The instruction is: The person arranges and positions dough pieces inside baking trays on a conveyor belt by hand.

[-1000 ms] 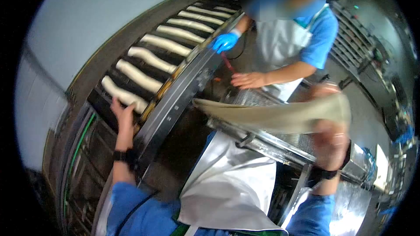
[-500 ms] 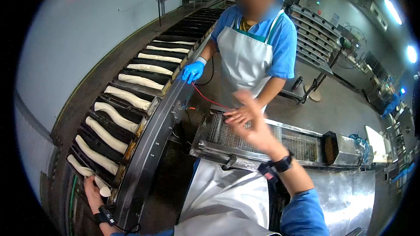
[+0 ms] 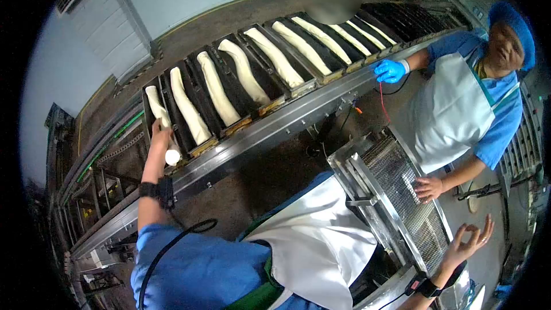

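My left hand (image 3: 161, 134) is closed around the near part of a long pale dough strip (image 3: 154, 99) in the leftmost dark pan. The strip's round cut end (image 3: 173, 157) sticks out past my fingers at the pan's near edge. Other dough strips (image 3: 185, 106) lie lengthwise in the pans to the right, one in each. At the lower right, my right hand (image 3: 468, 242) is raised near the mesh conveyor, holding nothing. Its fingers are apart and slightly bent.
The pans rest on a metal-sided conveyor (image 3: 270, 124) running toward the back right. A co-worker in a white apron (image 3: 442, 115) stands across from me, one blue-gloved hand (image 3: 390, 71) by the pans, a bare hand (image 3: 429, 189) on the mesh conveyor (image 3: 396, 178).
The view has swung left, toward the pan line. My left hand remains on the dough strip in the end pan. My right hand has moved away from beside the co-worker's bare hand.
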Demonstrator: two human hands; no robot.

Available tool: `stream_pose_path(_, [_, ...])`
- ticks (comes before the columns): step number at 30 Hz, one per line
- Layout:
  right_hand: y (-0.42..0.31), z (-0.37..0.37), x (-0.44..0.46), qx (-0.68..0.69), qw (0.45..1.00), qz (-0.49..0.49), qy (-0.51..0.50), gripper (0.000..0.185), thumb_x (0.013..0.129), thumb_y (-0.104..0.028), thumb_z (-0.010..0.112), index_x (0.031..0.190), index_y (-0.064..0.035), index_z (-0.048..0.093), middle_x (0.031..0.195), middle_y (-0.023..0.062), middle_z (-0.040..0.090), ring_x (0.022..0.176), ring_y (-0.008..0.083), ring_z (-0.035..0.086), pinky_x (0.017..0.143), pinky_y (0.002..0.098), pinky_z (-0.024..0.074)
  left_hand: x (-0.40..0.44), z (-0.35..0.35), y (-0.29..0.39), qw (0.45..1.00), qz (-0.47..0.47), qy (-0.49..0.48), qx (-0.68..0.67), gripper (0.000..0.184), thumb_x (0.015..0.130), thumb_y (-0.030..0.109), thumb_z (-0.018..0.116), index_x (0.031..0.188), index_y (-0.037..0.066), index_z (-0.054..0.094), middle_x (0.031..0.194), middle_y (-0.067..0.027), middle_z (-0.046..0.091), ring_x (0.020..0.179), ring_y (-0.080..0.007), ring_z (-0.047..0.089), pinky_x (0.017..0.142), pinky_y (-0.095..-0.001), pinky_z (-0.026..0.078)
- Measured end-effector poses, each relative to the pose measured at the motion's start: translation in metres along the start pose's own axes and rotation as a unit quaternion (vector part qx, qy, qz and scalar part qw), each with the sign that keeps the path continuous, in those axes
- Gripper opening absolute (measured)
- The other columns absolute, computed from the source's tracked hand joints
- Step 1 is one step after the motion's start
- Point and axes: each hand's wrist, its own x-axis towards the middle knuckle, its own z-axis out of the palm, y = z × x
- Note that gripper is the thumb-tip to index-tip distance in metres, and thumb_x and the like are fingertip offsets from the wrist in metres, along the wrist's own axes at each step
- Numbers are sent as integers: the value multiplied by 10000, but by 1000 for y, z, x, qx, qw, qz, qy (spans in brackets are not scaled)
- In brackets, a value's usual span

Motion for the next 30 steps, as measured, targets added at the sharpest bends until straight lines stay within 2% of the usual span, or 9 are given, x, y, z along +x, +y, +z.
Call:
stream_pose_path(1, [-6, 6, -6, 19, 1000, 21, 12, 120, 827, -1, 615, 926, -56, 575, 1416, 122, 448, 1369, 344, 320, 1115, 506, 236, -23, -13, 12, 997, -2, -63, -41, 406, 852, 103, 569, 1236, 1, 487, 1145, -116, 551, 941, -193, 538, 839, -291, 432])
stream_pose_path(3, [-26, 17, 7, -26, 993, 79, -84, 83, 795, 4, 624, 823, -32, 555, 1411, 133, 451, 1375, 346, 309, 1119, 504, 227, -56, -31, 39, 972, -15, -192, -137, 483, 880, 85, 542, 1351, 17, 459, 1318, -132, 513, 998, -197, 563, 868, -288, 435])
stream_pose_path(7, [-70, 31, 31, 32, 983, 157, -91, 129, 710, -6, 647, 783, -34, 545, 1394, 150, 455, 1375, 368, 300, 1129, 494, 221, 21, -48, -22, 975, 124, -184, 17, 592, 890, 123, 513, 1461, 103, 358, 1417, -74, 431, 1077, -188, 520, 916, -325, 440])
stream_pose_path(10, [-57, 36, 26, 26, 986, 154, -63, 174, 714, -71, 704, 746, -45, 535, 1376, 196, 449, 1374, 408, 269, 1096, 541, 244, 124, -82, -117, 932, 307, -138, 137, 699, 802, -123, 352, 1471, 67, 289, 1476, -173, 361, 1386, -322, 304, 1165, -418, 152])
stream_pose_path(11, [-50, 39, 26, 30, 987, 150, -58, 166, 723, -82, 708, 813, -72, 569, 1406, 205, 408, 1375, 414, 262, 1092, 541, 251, 151, -106, -131, 821, 323, 29, 469, 703, 781, -131, 329, 1459, 53, 307, 1476, -190, 350, 1378, -348, 307, 1164, -427, 185])
stream_pose_path(13, [-58, 37, 34, 22, 984, 168, -47, 200, 743, -101, 714, 903, -102, 594, 1436, 207, 362, 1379, 422, 249, 1088, 546, 255, 163, -81, -79, 930, 209, 146, 264, 685, 730, -101, 405, 1405, 16, 398, 1426, -204, 420, 1355, -356, 346, 1136, -424, 255])
stream_pose_path(18, [-61, 20, 44, -95, 986, 136, 7, 175, 744, -97, 731, 851, -98, 593, 1466, 217, 342, 1399, 432, 209, 1104, 551, 223, 102, 90, 86, 908, 391, -31, 145, 567, 764, -103, 504, 1321, 2, 489, 1344, -174, 513, 1277, -304, 449, 1096, -369, 289])
stream_pose_path(26, [-77, 64, 62, -133, 978, 143, 76, 163, 698, -40, 704, 675, -76, 548, 1392, 198, 444, 1377, 402, 270, 1117, 544, 202, -44, 439, 221, 614, 730, -288, 92, 399, 739, -52, 562, 1114, 69, 624, 1251, -150, 548, 1276, -373, 413, 1078, -463, 329])
stream_pose_path(30, [-65, 83, 26, -131, 967, 214, -35, 419, 684, -80, 756, 1044, -87, 543, 1416, 184, 342, 1336, 423, 297, 1095, 564, 247, -70, 510, 202, 540, 741, -363, 168, 381, 746, -14, 567, 1103, 83, 656, 1261, -155, 554, 1286, -342, 413, 1077, -454, 325])
